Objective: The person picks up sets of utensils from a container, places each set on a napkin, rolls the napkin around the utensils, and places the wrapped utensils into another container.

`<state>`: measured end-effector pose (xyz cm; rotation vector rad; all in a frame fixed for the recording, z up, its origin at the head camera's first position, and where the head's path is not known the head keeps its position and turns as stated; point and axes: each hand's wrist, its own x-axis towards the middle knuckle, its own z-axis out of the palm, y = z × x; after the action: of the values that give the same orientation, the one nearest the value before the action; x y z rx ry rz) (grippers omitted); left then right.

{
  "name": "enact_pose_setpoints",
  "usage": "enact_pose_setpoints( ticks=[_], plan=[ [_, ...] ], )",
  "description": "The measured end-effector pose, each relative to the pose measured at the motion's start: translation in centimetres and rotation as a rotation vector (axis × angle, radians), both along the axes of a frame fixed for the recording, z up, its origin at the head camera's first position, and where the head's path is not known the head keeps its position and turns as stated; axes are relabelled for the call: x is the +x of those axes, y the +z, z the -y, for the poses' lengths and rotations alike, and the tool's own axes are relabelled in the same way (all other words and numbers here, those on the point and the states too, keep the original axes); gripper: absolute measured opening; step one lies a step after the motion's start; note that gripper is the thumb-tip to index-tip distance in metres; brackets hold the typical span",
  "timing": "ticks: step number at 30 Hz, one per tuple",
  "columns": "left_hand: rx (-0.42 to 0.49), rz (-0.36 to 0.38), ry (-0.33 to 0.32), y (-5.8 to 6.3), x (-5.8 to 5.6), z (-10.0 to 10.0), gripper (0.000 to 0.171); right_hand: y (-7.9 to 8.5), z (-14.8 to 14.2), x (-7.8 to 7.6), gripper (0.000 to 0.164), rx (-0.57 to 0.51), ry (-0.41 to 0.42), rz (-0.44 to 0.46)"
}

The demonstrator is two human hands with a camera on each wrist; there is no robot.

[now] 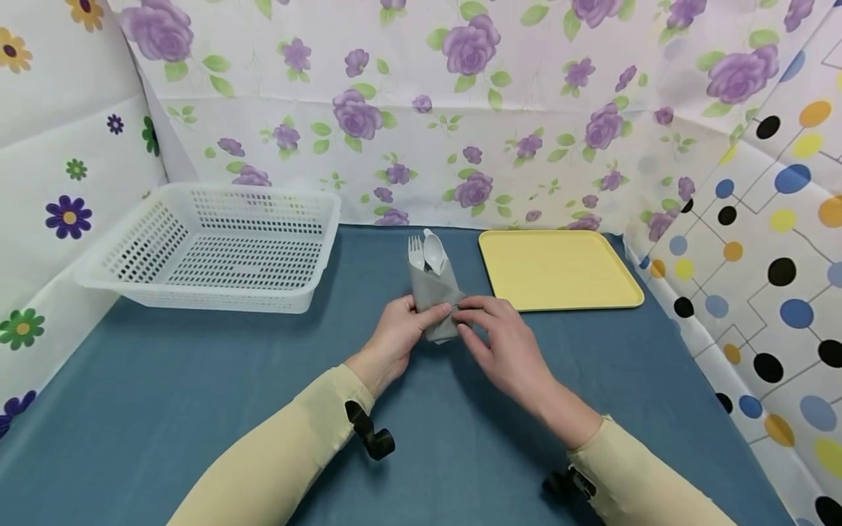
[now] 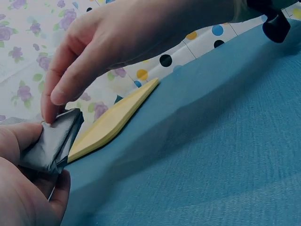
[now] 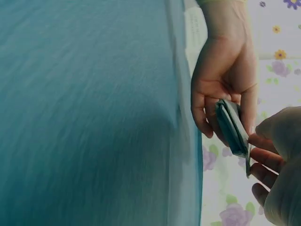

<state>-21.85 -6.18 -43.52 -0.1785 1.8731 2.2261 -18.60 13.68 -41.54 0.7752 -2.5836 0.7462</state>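
Observation:
A grey napkin [image 1: 430, 289] is wrapped round a white plastic fork [image 1: 416, 253] and a white spoon [image 1: 434, 252], whose heads stick out at the top in the head view. My left hand [image 1: 397, 332] grips the bundle from the left, thumb across its front and fingers behind. From the right, my right hand [image 1: 505, 342] pinches the napkin's loose edge with its fingertips. The folded bottom end of the napkin [image 2: 52, 143] faces the left wrist view. In the right wrist view its layered folds [image 3: 232, 129] show between both hands. The cutlery handles are hidden inside.
A white perforated plastic basket [image 1: 305, 296] stands at the back left on the blue tablecloth [image 1: 217, 380]. At the back right lies a yellow tray [image 1: 562, 270]. Patterned cloth walls [image 1: 421, 146] enclose the back and both sides.

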Motion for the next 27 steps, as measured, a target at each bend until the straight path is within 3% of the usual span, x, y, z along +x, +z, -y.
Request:
enact_pose_setpoints(
  ticks=[6, 12, 17, 22, 27],
  plan=[
    [0.015, -0.017, 0.006, -0.5, 0.4, 0.0, 0.041, -0.3, 0.6, -0.6, 0.014, -0.133, -0.112, 0.046],
    [0.059, -0.046, 0.02, -0.5, 0.4, 0.1, 0.039, -0.3, 0.9, -0.7, 0.018, -0.163, -0.18, 0.036],
    [0.075, -0.065, 0.037, -0.1, 0.4, 0.2, 0.035, -0.2, 1.0, -0.7, 0.019, -0.189, -0.197, 0.078],
    [0.089, -0.068, 0.042, 0.1, 0.5, 0.3, 0.034, 0.0, 1.2, -0.8, 0.019, -0.283, -0.203, 0.206],
    [0.088, -0.066, 0.052, 0.2, 0.5, 0.5, 0.035, 0.2, 1.1, -1.4, 0.031, -0.429, -0.202, 0.408]
  ],
)
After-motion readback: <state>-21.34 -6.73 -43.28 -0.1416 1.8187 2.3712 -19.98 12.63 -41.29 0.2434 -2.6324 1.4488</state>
